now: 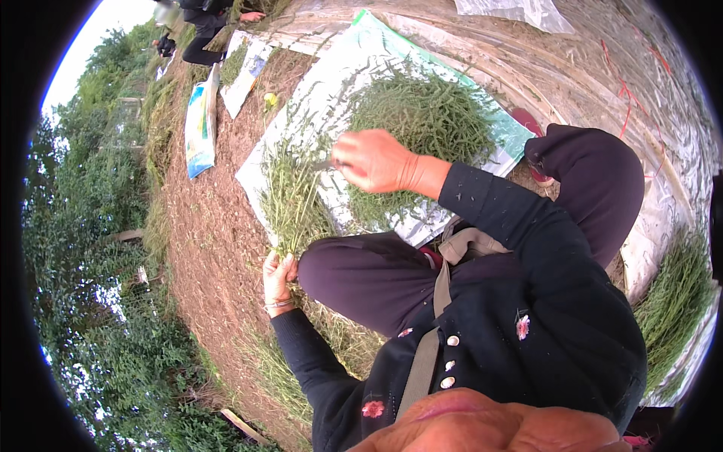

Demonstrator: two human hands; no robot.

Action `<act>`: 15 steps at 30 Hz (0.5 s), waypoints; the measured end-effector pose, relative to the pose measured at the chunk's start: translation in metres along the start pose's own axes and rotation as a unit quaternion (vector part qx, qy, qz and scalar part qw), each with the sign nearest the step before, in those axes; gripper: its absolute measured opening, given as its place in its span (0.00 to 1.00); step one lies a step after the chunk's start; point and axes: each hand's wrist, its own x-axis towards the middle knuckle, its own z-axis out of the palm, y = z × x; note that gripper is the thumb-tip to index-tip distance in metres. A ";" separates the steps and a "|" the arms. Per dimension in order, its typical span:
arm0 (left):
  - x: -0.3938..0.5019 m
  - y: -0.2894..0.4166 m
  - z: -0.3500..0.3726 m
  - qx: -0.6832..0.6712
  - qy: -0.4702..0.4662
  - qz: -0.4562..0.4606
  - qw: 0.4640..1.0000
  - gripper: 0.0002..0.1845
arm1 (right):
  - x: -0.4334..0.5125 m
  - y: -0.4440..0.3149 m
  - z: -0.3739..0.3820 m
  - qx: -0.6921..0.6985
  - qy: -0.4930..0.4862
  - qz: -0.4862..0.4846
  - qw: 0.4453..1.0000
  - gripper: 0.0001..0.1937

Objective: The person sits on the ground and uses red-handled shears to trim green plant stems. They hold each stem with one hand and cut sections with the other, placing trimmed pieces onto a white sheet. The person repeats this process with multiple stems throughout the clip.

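My left hand point(278, 279), a bangle at its wrist, grips the stem ends of a bunch of green plant stalks point(294, 198) beside my left knee. The leafy tops of the bunch spread over a white plastic sheet point(254, 169). Right of the bunch, above the sheet, is my right hand point(370, 161). Its fingers are curled around a thin dark object point(323, 165), blurred and partly hidden, so its kind is unclear. Beyond and beneath that hand lies a heap of loose green sprigs point(423, 110) on the sheet.
Brown soil point(209, 243) runs along my left, bordered by bushes point(101, 186). A printed sack point(200, 127) stands ahead, near another person point(206, 28). Clear plastic film point(599, 62) covers ground to the right. More cut stalks point(675, 305) lie behind my right side.
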 end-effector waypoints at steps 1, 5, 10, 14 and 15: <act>0.001 0.001 0.002 0.003 0.006 0.004 1.000 0.03 | -0.002 -0.001 0.006 -0.001 -0.022 -0.009 1.000 0.07; 0.003 -0.001 0.003 0.005 0.036 0.018 0.999 0.02 | -0.011 -0.011 0.020 0.040 -0.091 -0.019 0.995 0.07; 0.004 -0.003 0.009 -0.022 0.076 0.013 0.997 0.04 | -0.031 0.001 0.020 0.303 -0.019 0.204 0.931 0.05; 0.001 -0.013 -0.007 -0.052 0.047 0.027 0.997 0.05 | -0.026 0.026 -0.001 0.578 0.100 0.374 0.719 0.06; 0.000 -0.013 -0.007 -0.050 0.050 0.023 0.997 0.05 | -0.025 0.029 -0.004 0.592 0.098 0.381 0.703 0.05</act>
